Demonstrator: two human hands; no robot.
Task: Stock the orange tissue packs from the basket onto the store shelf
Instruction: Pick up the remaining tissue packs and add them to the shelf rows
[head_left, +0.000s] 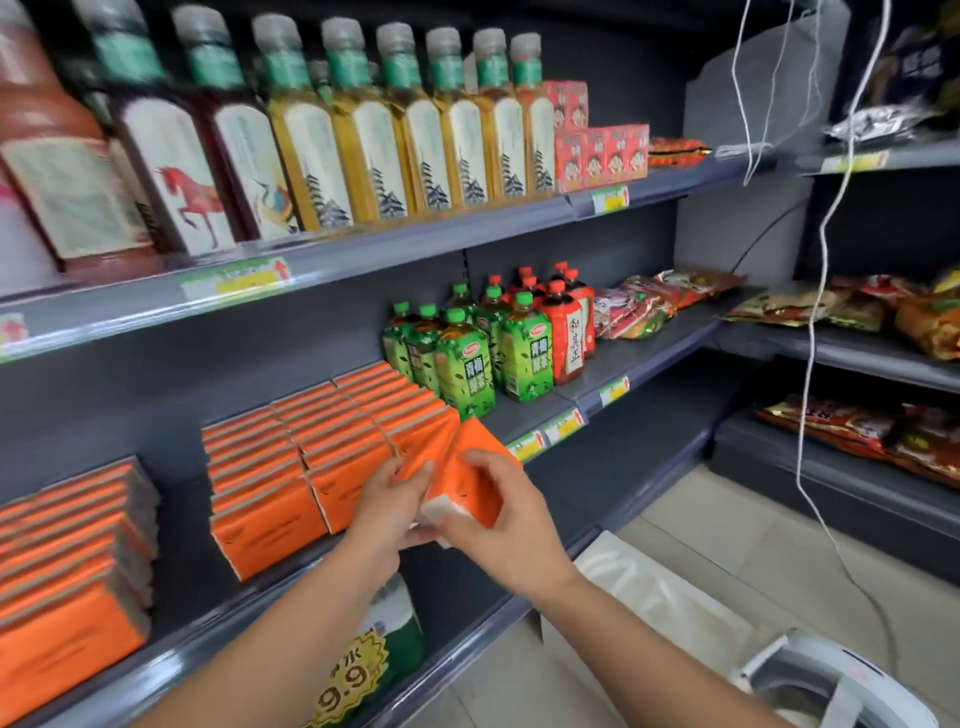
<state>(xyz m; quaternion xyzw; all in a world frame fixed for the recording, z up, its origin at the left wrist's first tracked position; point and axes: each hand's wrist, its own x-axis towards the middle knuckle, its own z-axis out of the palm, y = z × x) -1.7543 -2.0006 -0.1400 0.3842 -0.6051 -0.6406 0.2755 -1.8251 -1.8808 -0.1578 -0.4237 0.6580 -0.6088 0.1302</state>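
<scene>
Orange tissue pack: held tilted at the front of the shelf, touching the rightmost row of stocked packs. Right hand is wrapped round its lower end and left hand pinches its left side, the two close together. Step, as judged: placement. The next move calls for squaring the pack and seating it against the row, clear of the green tea bottles. Basket: lower right, contents not visible.

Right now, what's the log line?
left hand: holds orange tissue pack | right hand: holds it | place: shelf front, near green bottles
</scene>
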